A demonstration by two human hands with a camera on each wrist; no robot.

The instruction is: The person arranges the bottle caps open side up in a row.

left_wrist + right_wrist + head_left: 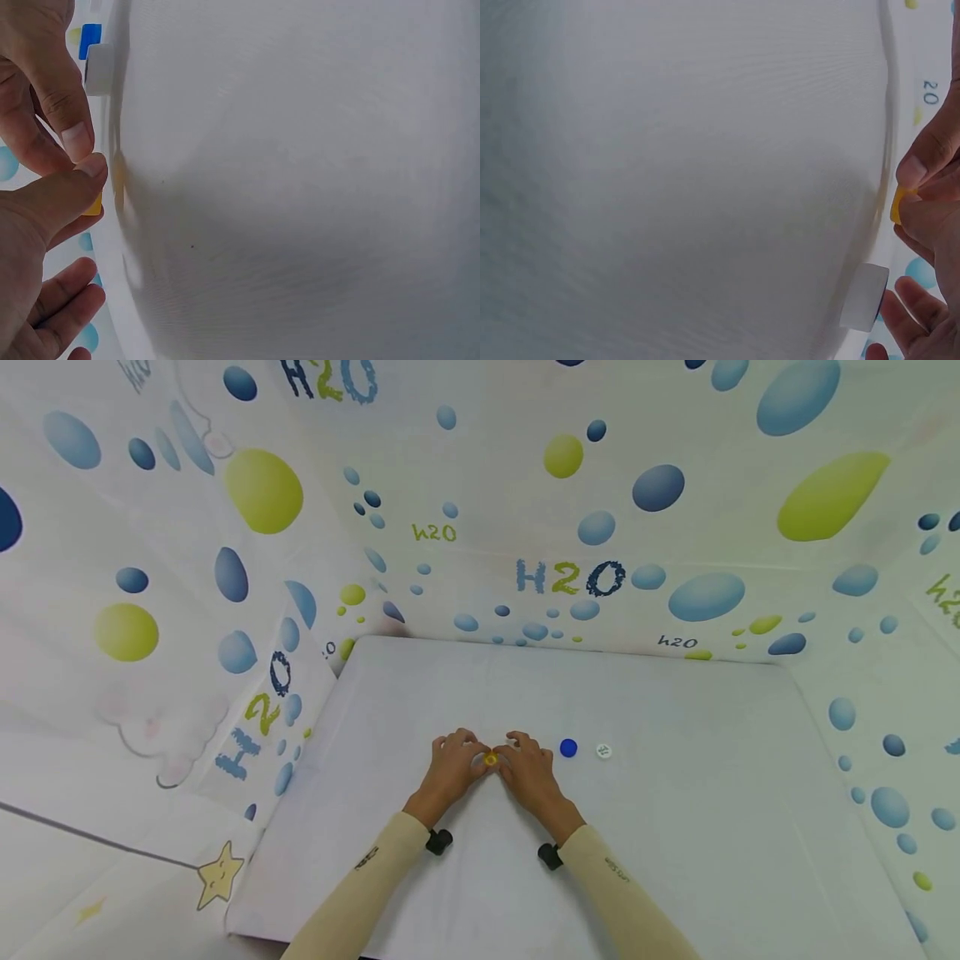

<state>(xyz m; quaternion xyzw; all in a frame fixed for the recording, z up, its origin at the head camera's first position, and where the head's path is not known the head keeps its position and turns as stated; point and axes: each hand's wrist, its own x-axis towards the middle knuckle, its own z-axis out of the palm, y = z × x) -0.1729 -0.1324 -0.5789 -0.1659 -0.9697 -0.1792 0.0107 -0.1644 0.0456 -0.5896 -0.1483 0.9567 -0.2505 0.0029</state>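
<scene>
A small yellow round piece [491, 760], ring-like from above, sits between the two hands. The left hand [452, 767] pinches it between thumb and finger; in the left wrist view a yellow edge [93, 205] shows under that thumb. From the other side, the right hand [529, 770] pinches it too, its thumb and finger close to the left fingertips. The right wrist view shows the yellow piece [897, 205] held by both hands, mostly covered by fingers. To the right lie a blue-topped disc [568, 748] and a white-topped disc [603, 751] with a dark marking.
A white-covered table [690, 827] lies under the hands. Around it hangs a white curtain [495, 468] printed with drops and lettering. A dark wrist camera [439, 841] is on the left wrist and another dark camera [550, 857] on the right.
</scene>
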